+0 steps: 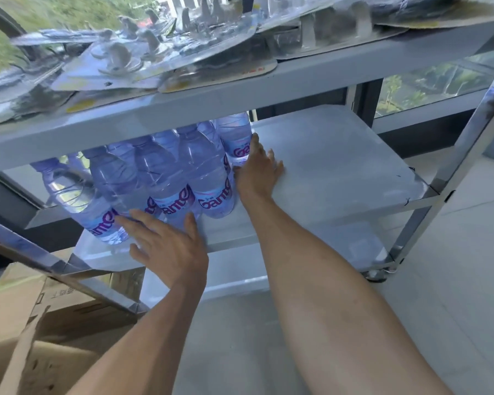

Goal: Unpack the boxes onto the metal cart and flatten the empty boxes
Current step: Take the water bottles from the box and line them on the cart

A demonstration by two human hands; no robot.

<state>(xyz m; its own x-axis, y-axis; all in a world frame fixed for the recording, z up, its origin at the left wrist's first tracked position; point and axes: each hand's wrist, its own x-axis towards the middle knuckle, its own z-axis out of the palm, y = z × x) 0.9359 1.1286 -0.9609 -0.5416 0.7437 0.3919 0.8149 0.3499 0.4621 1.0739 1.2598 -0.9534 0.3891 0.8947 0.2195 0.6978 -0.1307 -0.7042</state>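
From the head view, the water bottles (166,181) stand clustered on the middle shelf (340,155) of the metal cart (468,129). Best to nudge them back evenly, low on their bodies, so none tips. Both hands are flat-fingered, gripping nothing: left hand (169,246) touches the front bottles, right hand (258,172) their right side.

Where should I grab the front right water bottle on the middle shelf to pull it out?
Probably round the labelled body of the front right bottle, coming from its open right side, where the right hand is. It stands upright, its cap is hidden under the top shelf, and other bottles crowd its left.
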